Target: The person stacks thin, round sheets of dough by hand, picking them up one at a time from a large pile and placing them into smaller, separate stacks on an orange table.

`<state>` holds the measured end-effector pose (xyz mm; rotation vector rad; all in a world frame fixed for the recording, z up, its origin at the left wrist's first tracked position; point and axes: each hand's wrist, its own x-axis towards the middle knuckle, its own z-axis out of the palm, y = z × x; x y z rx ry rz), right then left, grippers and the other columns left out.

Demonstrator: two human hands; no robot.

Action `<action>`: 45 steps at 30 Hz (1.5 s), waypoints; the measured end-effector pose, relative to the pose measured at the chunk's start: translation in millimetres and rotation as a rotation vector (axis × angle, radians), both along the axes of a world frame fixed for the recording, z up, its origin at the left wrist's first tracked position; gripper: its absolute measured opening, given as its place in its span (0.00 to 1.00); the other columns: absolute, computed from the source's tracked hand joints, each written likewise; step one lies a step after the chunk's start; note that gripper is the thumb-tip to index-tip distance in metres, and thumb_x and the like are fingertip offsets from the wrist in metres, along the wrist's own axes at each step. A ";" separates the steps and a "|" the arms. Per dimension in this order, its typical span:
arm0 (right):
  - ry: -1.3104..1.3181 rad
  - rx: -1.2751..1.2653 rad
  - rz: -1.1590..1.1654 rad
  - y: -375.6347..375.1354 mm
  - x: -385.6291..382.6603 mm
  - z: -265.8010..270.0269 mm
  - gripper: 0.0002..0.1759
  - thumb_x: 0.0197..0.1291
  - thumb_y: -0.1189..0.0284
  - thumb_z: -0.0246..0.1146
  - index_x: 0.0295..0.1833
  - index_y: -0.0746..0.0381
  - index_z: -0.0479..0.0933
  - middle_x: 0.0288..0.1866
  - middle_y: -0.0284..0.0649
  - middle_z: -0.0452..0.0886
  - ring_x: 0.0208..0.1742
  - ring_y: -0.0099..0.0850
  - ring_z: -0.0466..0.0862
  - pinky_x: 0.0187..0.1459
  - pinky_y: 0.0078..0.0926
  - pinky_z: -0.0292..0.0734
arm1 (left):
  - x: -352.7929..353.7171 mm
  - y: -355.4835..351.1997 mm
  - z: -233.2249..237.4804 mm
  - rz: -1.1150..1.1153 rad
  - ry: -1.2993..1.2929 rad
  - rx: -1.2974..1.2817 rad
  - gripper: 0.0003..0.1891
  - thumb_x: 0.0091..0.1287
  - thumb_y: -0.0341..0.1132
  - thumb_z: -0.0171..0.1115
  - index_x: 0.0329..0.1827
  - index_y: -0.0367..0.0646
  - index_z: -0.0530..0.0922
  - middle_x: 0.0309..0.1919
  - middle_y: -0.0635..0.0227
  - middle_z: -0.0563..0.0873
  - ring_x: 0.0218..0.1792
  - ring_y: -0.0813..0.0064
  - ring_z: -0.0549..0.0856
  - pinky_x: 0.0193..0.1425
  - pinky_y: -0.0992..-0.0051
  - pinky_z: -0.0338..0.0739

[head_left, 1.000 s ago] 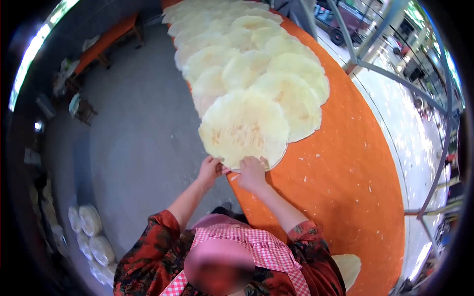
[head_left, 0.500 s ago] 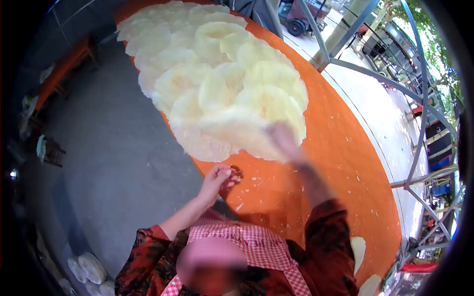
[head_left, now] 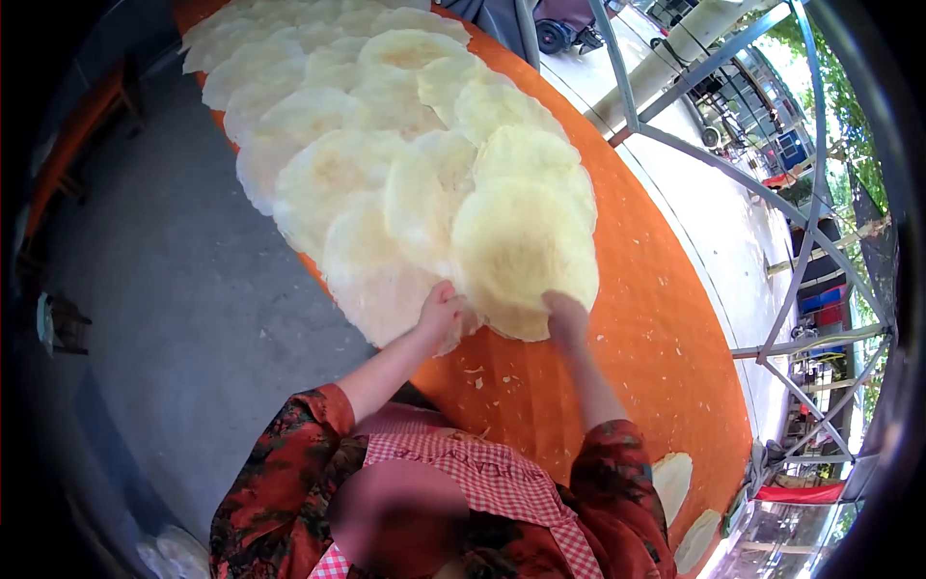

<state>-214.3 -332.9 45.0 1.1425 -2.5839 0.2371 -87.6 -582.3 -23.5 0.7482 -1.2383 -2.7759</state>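
Observation:
Many thin, pale round flatbreads (head_left: pixel 338 174) lie overlapping in rows on a long orange-covered table (head_left: pixel 666 318). The nearest flatbread (head_left: pixel 521 246) lies on top at the right of the near end. My left hand (head_left: pixel 442 311) grips its left near edge, where it overlaps a neighbouring flatbread (head_left: pixel 371 275). At its bottom rim, my right hand (head_left: pixel 564 318) holds on with the fingers over the bread. Both arms wear red patterned sleeves.
Crumbs dot the orange cloth near my hands. Two more flatbreads (head_left: pixel 672 482) lie at the table's near right end. A grey metal frame (head_left: pixel 772 193) runs along the table's right side. Grey floor (head_left: pixel 164 318) lies to the left, with stacked rounds (head_left: pixel 164 552) at bottom left.
The flatbread held at the near end of the left row was lifted and carried right. It now lies on the right row, both hands at its near edge.

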 end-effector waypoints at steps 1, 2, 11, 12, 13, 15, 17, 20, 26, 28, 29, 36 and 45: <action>-0.035 0.005 -0.021 13.0 -0.3 -35.2 0.17 0.46 0.81 0.58 0.43 0.56 0.83 0.48 0.38 0.86 0.51 0.38 0.84 0.51 0.37 0.79 | -4.1 -1.1 1.1 0.022 -0.008 0.003 0.14 0.67 0.25 0.57 0.55 0.43 0.70 0.47 0.69 0.79 0.40 0.77 0.79 0.40 0.78 0.76; -0.075 0.010 -0.044 19.5 0.6 -54.1 0.17 0.45 0.80 0.59 0.42 0.56 0.83 0.48 0.38 0.86 0.52 0.39 0.84 0.52 0.37 0.79 | -6.8 1.1 4.6 0.042 -0.021 0.006 0.14 0.66 0.25 0.57 0.53 0.43 0.70 0.45 0.69 0.79 0.39 0.77 0.79 0.39 0.78 0.75; -0.176 0.179 -0.074 18.9 17.4 -39.6 0.24 0.52 0.69 0.64 0.57 0.59 0.75 0.66 0.41 0.74 0.66 0.41 0.73 0.64 0.51 0.67 | -32.4 -10.4 0.5 -0.166 -0.153 -0.186 0.13 0.67 0.26 0.57 0.53 0.40 0.70 0.41 0.65 0.80 0.34 0.76 0.79 0.37 0.76 0.76; -0.211 0.255 -0.112 15.6 20.9 -24.7 0.26 0.53 0.66 0.65 0.59 0.60 0.73 0.67 0.43 0.72 0.68 0.42 0.70 0.65 0.53 0.64 | -36.1 -12.0 -1.1 -0.266 -0.158 -0.246 0.10 0.68 0.26 0.56 0.50 0.40 0.70 0.41 0.65 0.81 0.36 0.76 0.81 0.39 0.75 0.78; -0.246 0.330 -0.150 7.4 26.5 -4.8 0.29 0.54 0.64 0.65 0.62 0.61 0.71 0.68 0.45 0.70 0.70 0.43 0.67 0.66 0.56 0.61 | -38.2 -8.2 5.1 -0.189 -0.161 -0.153 0.09 0.69 0.28 0.56 0.50 0.41 0.71 0.41 0.65 0.82 0.38 0.74 0.83 0.41 0.74 0.79; -0.329 0.294 -0.154 -13.8 32.7 21.2 0.35 0.57 0.59 0.65 0.67 0.63 0.66 0.70 0.48 0.66 0.73 0.45 0.63 0.68 0.58 0.57 | -39.0 -1.1 29.4 -0.038 -0.169 0.021 0.08 0.72 0.32 0.55 0.51 0.42 0.72 0.43 0.63 0.84 0.41 0.71 0.85 0.46 0.71 0.82; -0.466 0.031 -0.080 -44.9 27.6 15.3 0.39 0.58 0.56 0.64 0.70 0.63 0.62 0.71 0.50 0.64 0.74 0.48 0.60 0.69 0.57 0.55 | -41.4 -5.2 37.8 -0.065 -0.120 0.173 0.09 0.73 0.36 0.53 0.51 0.43 0.73 0.45 0.62 0.85 0.44 0.68 0.86 0.51 0.67 0.82; -0.584 -0.163 -0.118 -82.6 28.0 -19.2 0.39 0.58 0.55 0.64 0.70 0.64 0.61 0.72 0.50 0.64 0.74 0.50 0.60 0.69 0.56 0.56 | -44.4 -1.8 38.0 -0.067 -0.111 0.343 0.10 0.75 0.38 0.52 0.52 0.44 0.74 0.47 0.61 0.85 0.45 0.64 0.87 0.54 0.63 0.83; -0.407 -0.112 -0.188 -95.9 37.5 -33.7 0.40 0.56 0.54 0.65 0.68 0.67 0.63 0.69 0.53 0.66 0.73 0.51 0.63 0.66 0.54 0.62 | -46.3 -11.6 22.0 -0.107 -0.067 0.309 0.08 0.72 0.30 0.51 0.51 0.43 0.75 0.45 0.62 0.85 0.39 0.68 0.87 0.43 0.68 0.85; -0.402 -0.104 -0.177 -98.5 36.7 -27.0 0.41 0.54 0.54 0.66 0.68 0.68 0.63 0.69 0.55 0.67 0.72 0.52 0.64 0.65 0.54 0.64 | -52.8 -12.3 11.5 -0.115 -0.036 0.234 0.09 0.70 0.26 0.52 0.51 0.42 0.75 0.43 0.63 0.85 0.35 0.70 0.86 0.39 0.71 0.85; -0.430 -0.123 -0.173 -100.1 36.9 -22.1 0.42 0.54 0.55 0.66 0.67 0.68 0.63 0.68 0.56 0.67 0.71 0.53 0.65 0.64 0.54 0.64 | -56.6 -8.7 5.9 -0.112 -0.028 0.181 0.10 0.68 0.24 0.52 0.51 0.41 0.75 0.42 0.63 0.85 0.33 0.70 0.86 0.36 0.73 0.85; -0.359 -0.143 -0.266 -121.5 37.1 -17.2 0.22 0.55 0.71 0.59 0.57 0.63 0.73 0.57 0.49 0.78 0.56 0.49 0.79 0.52 0.42 0.77 | -68.9 -17.2 3.9 -0.255 -0.009 0.142 0.14 0.64 0.22 0.57 0.53 0.38 0.75 0.38 0.61 0.85 0.29 0.71 0.85 0.32 0.76 0.80; -0.354 0.132 -0.421 -159.2 42.8 10.6 0.14 0.56 0.77 0.56 0.49 0.62 0.76 0.47 0.43 0.82 0.48 0.43 0.82 0.44 0.37 0.81 | -81.5 -31.5 -8.6 -0.441 -0.060 0.036 0.16 0.63 0.23 0.57 0.55 0.38 0.75 0.40 0.62 0.82 0.36 0.71 0.83 0.33 0.74 0.79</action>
